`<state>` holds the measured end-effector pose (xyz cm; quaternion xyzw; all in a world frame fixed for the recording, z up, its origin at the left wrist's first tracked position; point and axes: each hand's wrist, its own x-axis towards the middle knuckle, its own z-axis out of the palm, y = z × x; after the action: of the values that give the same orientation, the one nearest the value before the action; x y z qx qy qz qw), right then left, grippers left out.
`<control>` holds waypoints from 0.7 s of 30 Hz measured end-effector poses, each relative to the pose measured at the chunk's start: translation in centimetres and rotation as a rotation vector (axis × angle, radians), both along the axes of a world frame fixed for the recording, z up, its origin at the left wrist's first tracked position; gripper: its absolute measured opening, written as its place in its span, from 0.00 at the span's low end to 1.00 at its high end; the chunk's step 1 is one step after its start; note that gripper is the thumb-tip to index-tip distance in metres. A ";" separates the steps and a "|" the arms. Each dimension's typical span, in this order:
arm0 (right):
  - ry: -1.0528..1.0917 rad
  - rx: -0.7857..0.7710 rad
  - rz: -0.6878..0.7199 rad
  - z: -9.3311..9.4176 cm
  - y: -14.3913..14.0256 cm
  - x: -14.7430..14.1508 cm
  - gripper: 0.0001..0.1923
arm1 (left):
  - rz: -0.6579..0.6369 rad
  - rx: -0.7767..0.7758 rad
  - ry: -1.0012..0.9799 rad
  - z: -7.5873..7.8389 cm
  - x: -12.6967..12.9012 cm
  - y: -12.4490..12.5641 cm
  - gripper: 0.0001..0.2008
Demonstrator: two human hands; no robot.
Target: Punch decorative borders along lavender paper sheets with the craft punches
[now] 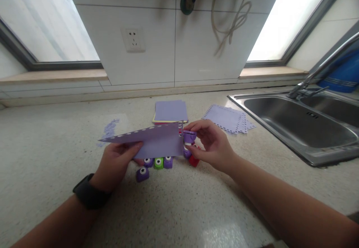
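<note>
Your two forearms fill the bottom of the frame, the left one wearing a black watch (90, 195) at the wrist. Just above it, left of centre, your left hand (116, 162) pinches the lower edge of a purple paper sheet (157, 141), thumb on top and fingers underneath. The sheet is lifted off the speckled counter (56, 136) and tilted, with a row of small punched holes along its upper edge. At its right edge, near the middle of the frame, your right hand (210, 145) has its fingers closed around a small purple punch (189, 136) that grips the paper's corner. Below the sheet, small punches lie on the counter: purple ones (143, 173), a green one (158, 162) and a red one (193, 161). Behind them rests a stack of square paper (170, 110), and to its right a pile of punched purple sheets (227, 118). A steel sink (297, 123) occupies the right side.
</note>
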<state>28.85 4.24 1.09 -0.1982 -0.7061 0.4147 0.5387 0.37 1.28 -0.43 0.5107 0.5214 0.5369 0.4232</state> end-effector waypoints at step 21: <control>-0.118 0.337 -0.098 0.5 -0.1 0.5 0.24 | -0.022 0.184 0.110 -0.7 -0.7 -0.3 0.08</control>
<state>29.32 4.10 1.55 -0.1634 -0.7854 0.2512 0.5416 -0.29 1.01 -1.10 0.5819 0.4865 0.5490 0.3512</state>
